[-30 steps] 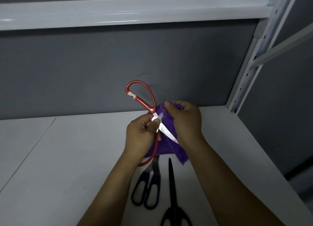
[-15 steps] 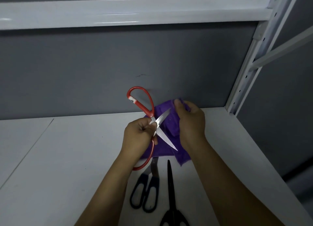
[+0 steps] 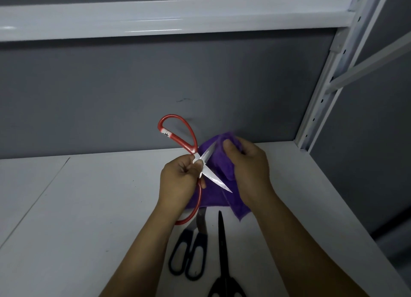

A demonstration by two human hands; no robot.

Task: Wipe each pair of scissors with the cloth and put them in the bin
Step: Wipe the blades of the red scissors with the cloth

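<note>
My left hand (image 3: 180, 181) grips the red-handled scissors (image 3: 178, 136) at the pivot, above the white shelf. Their blades are spread apart: one points up and right, the other down and right. My right hand (image 3: 249, 165) holds the purple cloth (image 3: 216, 163) just right of the blades, with the cloth hanging behind them. Two more pairs lie on the shelf under my arms: blue-handled scissors (image 3: 189, 256) and long black scissors (image 3: 223, 259). No bin is in view.
The white shelf board (image 3: 89, 207) runs left and toward me, with a seam at the left. A grey back wall stands behind it. A white upright post (image 3: 322, 92) rises at the right corner, and a white beam (image 3: 169, 20) crosses overhead.
The scissor blades have opened from nearly together to spread wide. My right hand has drawn the cloth off the blades, up and to the right.
</note>
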